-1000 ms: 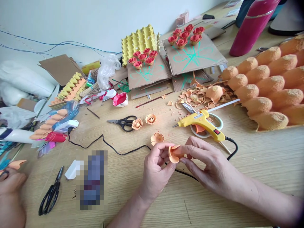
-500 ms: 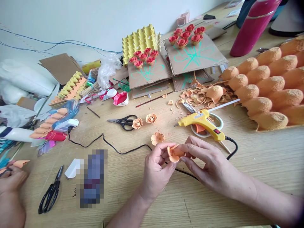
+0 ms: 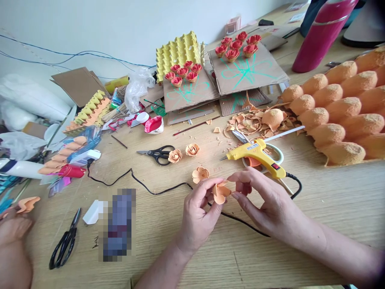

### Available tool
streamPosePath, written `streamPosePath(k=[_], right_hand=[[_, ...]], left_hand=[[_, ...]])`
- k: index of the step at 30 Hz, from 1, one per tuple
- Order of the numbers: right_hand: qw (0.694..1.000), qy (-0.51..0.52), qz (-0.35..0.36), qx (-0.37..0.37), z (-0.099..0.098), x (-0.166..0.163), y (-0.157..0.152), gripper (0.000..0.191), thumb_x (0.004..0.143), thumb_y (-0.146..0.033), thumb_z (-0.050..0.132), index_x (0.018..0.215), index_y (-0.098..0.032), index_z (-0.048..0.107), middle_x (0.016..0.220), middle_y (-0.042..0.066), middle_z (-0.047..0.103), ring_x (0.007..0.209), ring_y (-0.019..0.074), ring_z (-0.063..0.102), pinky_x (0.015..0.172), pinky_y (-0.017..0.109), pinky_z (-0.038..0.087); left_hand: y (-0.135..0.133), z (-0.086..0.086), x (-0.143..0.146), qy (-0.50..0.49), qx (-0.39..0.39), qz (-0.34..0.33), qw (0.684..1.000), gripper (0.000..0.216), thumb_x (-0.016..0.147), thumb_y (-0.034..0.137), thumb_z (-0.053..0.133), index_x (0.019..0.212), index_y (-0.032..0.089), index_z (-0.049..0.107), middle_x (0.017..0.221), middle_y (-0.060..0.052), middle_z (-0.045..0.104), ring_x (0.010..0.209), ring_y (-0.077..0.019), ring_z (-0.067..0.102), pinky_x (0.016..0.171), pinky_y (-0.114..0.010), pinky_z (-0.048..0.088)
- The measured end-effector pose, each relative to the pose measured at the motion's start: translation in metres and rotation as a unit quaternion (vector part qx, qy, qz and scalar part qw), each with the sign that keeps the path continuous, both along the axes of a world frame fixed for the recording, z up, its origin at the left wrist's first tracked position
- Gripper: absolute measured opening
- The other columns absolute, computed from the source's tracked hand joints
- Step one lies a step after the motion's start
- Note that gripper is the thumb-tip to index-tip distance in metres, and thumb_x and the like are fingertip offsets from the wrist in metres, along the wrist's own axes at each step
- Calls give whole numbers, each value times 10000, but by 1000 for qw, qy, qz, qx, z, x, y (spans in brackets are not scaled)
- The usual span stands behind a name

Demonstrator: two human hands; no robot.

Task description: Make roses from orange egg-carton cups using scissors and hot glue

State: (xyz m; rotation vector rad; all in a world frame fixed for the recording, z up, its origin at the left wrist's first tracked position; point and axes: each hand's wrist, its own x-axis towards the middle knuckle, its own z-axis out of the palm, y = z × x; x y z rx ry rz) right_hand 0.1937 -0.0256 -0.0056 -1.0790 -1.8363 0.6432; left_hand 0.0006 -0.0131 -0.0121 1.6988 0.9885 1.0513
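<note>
My left hand [image 3: 200,212] pinches a peach egg-carton flower cup [image 3: 221,193] with flared petals, near the table's front. At the cup's right edge is my right hand [image 3: 264,200], its thumb and forefinger apart, the fingertips very near or touching the petals. Just behind lies an open flower [image 3: 200,174] of the same carton. Farther back, two layered carton roses [image 3: 192,149] sit beside black-handled scissors [image 3: 158,154]. A yellow hot glue gun [image 3: 255,154] rests on a roll of tape [image 3: 278,154], to the right.
An orange egg tray [image 3: 331,112] fills the right side, with carton scraps [image 3: 249,120] beside it. Red flowers stand on cardboard sheets [image 3: 246,76] behind. A black cord [image 3: 156,192] crosses the table. At left are black scissors [image 3: 64,245] and another person's hand [image 3: 18,226] holding carton.
My right hand's fingers have spread from their hold on the petals, and the cup has turned more upright in my left hand. The other person's carton piece has lifted slightly.
</note>
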Motion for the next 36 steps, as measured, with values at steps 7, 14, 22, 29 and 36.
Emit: streamPosePath(k=[7,14,22,29,36], right_hand=[[1000,-3,-8,7,-1,0,2,267,940,-37,535,1141,-213,523,866,-2,543,757,151,533,724,270,470],[1000,-3,-10,4,-4,1,1,229,959,-72,537,1142,-211,526,932,18,578,763,146,571,732,282,493],[996,4,84,8,2,3,3,316,947,-28,520,1204,-211,532,1010,48,557,866,154,579,777,279,514],[996,-14,88,29,-1,7,5,189,961,-62,534,1058,-222,561,1015,51,533,893,159,563,770,271,515],[994,-76,74,40,-5,11,7,209,956,-62,539,1075,-232,565,1009,56,532,830,161,570,709,289,524]], left_hand=[[11,7,-10,226,339,18,913,521,875,-62,563,1307,223,630,1171,-97,706,1082,-201,651,1002,-349,520],[8,6,-1,-11,-19,59,998,340,873,115,699,1191,229,661,1123,-57,702,1029,-173,694,897,-253,569],[2,9,7,-183,-223,-37,957,270,846,209,778,1104,254,713,1010,-6,723,818,-105,680,762,-199,568],[1,5,6,-233,-280,-82,928,354,852,219,780,1191,277,697,1110,-19,705,935,-111,663,743,-160,532],[5,7,-2,-174,-210,-67,960,316,930,339,689,1223,224,663,1104,-70,686,864,-122,642,725,-197,540]])
